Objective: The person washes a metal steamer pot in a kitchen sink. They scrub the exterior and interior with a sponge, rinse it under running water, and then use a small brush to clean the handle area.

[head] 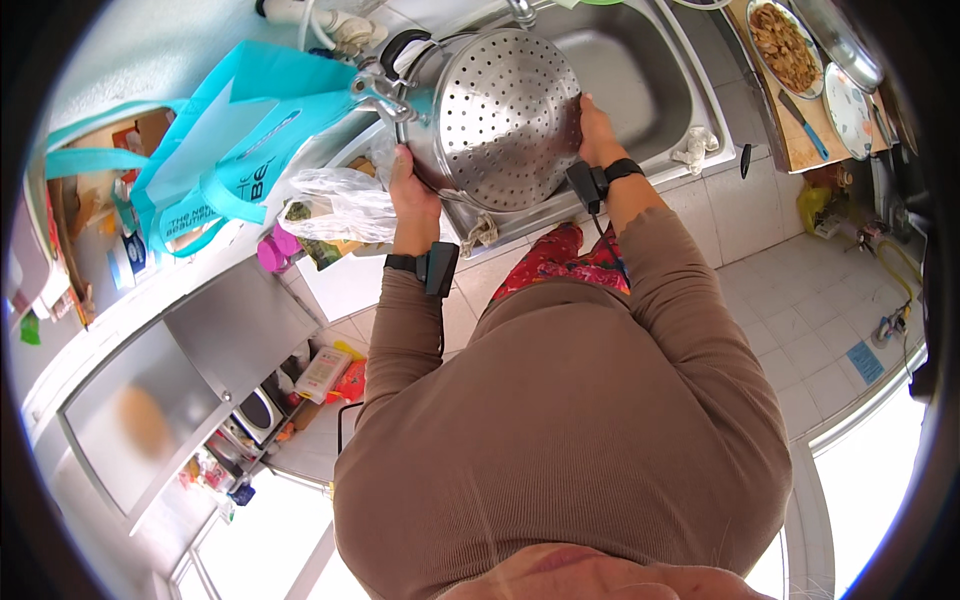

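Observation:
A large stainless-steel steamer pot [510, 120] with a round perforated face is held over the left part of the steel sink [622, 82]. The holes face up towards me, and a black handle [405, 52] juts from its far left side. My left hand [414, 199] grips the near left side, thumb on the steel. On the opposite side my right hand [598, 133] grips the rim, its fingers partly hidden. A chrome faucet [386, 94] stands close by the pot's left wall. Both wrists wear black straps with small devices.
Left of the sink are a turquoise bag [247, 142] and a clear plastic bag [337, 202]. Cloths [697, 146] hang on the sink's front rim. At right, a wooden surface [806, 154] bears a dish of food [784, 49], a plate [847, 112] and a blue-handled knife [802, 124].

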